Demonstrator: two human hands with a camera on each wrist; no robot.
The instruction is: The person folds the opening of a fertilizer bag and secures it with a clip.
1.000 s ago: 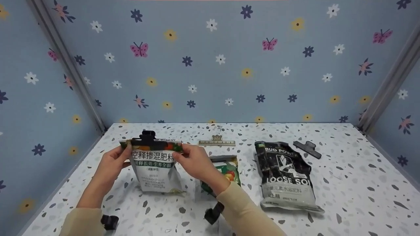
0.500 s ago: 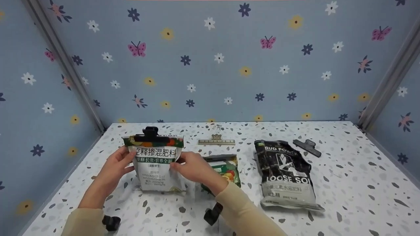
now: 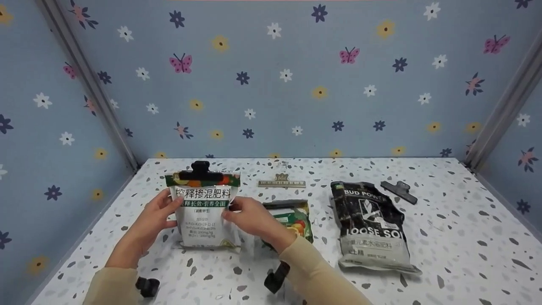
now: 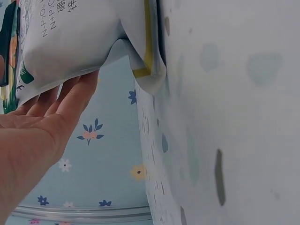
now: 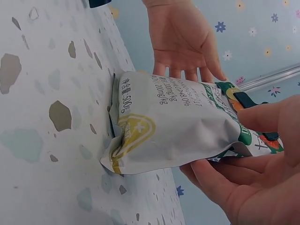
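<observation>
A white fertilizer bag (image 3: 205, 220) with a green, fruit-printed top band stands upright at the left, its bottom edge at the tabletop. A wide black clip (image 3: 201, 174) sits across its top edge. My left hand (image 3: 157, 215) holds the bag's left side, thumb in front and fingers reaching behind. On the other side my right hand (image 3: 250, 215) pinches the bag's right edge at mid-height, thumb on the front. In the right wrist view both hands flank the bag (image 5: 183, 126), and its lower corner is creased.
Behind my right forearm, a green bag (image 3: 298, 224) with fruit pictures is partly hidden. A black and grey bag (image 3: 372, 228) lies farther right, with a dark clip (image 3: 399, 192) beyond it. At the back middle lies a gold clip (image 3: 281, 182). A patterned wall (image 3: 296, 101) closes off the table's rear.
Both hands have slid from the bag's top corners down to its sides. The bag has shifted slightly right, and its top edge with the clip sits higher and more level.
</observation>
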